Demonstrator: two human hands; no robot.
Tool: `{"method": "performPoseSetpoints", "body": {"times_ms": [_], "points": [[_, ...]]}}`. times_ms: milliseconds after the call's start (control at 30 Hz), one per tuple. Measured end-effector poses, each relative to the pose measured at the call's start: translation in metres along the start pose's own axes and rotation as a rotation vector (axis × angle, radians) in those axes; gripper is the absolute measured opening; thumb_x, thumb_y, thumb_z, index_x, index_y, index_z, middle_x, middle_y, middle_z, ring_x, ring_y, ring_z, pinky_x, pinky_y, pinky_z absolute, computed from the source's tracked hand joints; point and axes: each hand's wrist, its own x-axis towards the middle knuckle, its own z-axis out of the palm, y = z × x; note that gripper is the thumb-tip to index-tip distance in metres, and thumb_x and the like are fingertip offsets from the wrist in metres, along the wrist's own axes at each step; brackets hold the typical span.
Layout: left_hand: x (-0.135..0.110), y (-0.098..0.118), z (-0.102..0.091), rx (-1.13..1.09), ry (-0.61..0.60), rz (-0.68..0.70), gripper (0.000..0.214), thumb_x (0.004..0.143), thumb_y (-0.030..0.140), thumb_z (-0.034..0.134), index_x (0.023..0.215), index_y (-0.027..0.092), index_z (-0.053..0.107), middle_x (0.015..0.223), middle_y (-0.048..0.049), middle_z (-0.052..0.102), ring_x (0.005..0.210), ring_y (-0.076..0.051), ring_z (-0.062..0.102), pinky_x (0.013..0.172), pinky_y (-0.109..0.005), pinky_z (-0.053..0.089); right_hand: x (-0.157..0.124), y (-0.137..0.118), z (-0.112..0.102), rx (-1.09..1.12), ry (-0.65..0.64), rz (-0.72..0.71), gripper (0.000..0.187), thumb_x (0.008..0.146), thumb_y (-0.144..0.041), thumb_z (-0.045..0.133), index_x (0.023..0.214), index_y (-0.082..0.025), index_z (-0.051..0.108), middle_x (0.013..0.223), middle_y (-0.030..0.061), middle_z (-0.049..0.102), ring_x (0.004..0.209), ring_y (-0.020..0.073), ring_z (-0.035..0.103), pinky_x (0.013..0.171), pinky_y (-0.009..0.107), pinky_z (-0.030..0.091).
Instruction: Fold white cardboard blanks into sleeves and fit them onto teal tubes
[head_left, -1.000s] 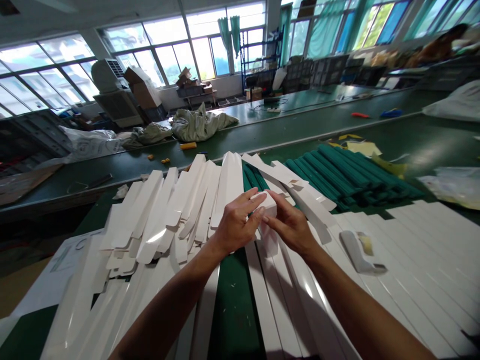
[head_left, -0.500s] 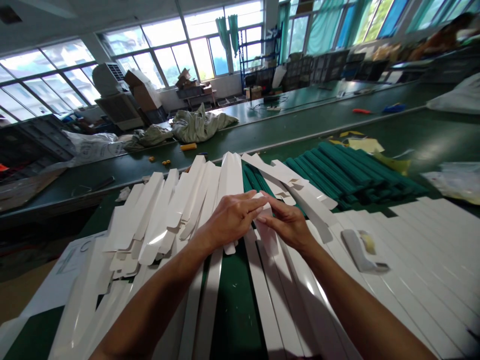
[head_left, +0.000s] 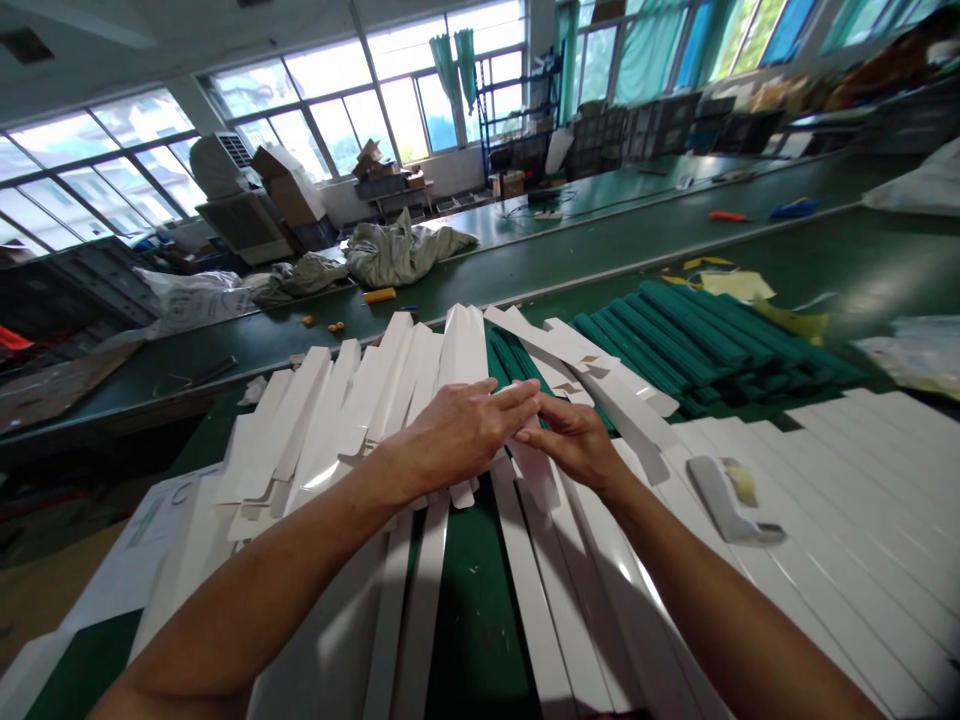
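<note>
Nearest, a left forearm point(head_left: 247, 600) and a right forearm point(head_left: 720, 590), angling in from the bottom corners toward the middle of the view. Left hand point(head_left: 457, 435) palm down, its fingers point(head_left: 517, 398) nearly straight and close together, tips pointing right: not clenched, not clearly released. Right hand point(head_left: 574, 442) also palm down, fingers lightly curled, tips toward the left hand. Between and just under both hands, a narrow white card carton blank point(head_left: 536, 475), mostly hidden, only a strip showing below the right hand; no telling whether either hand grips it or merely rests on it. Around it, long creased white card blanks point(head_left: 322, 430) heaped to the left, and flat white card strips point(head_left: 847, 500) lying side by side to the right, with a curved white-and-grey object point(head_left: 720, 500) on top. Just beyond the hands, bundles of dark green rolled material point(head_left: 697, 340) beside scraps of yellow paper point(head_left: 731, 285). Farther off, a long green workbench point(head_left: 600, 250) holding a bulging grey-green sack point(head_left: 401, 255). Farthest, cardboard boxes point(head_left: 289, 195) and a wall of bright factory windows point(head_left: 360, 90).
</note>
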Motion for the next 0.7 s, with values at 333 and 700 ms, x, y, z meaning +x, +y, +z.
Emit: {"method": "performPoseSetpoints", "body": {"times_ms": [333, 700], "points": [[0.009, -0.007, -0.005, -0.255, 0.113, -0.155, 0.022, 0.090, 0.016, 0.053, 0.088, 0.021, 0.075, 0.100, -0.0044, 0.075, 0.097, -0.019, 0.071, 0.084, -0.027, 0.056, 0.004, -0.004, 0.007, 0.032, 0.011, 0.024, 0.058, 0.080, -0.040, 0.072, 0.134, -0.025, 0.057, 0.132, 0.0043, 0.060, 0.121, 0.0267, 0.058, 0.106, 0.043, 0.046], [0.022, -0.013, -0.030, -0.342, -0.132, -0.232, 0.023, 0.079, 0.010, 0.054, 0.063, 0.014, 0.070, 0.066, 0.0011, 0.069, 0.061, -0.009, 0.061, 0.060, -0.018, 0.040, 0.006, -0.011, 0.011, 0.034, -0.022, -0.002, 0.056, 0.081, -0.038, 0.071, 0.134, -0.027, 0.057, 0.134, 0.0018, 0.058, 0.126, 0.0256, 0.054, 0.111, 0.040, 0.041]]}}
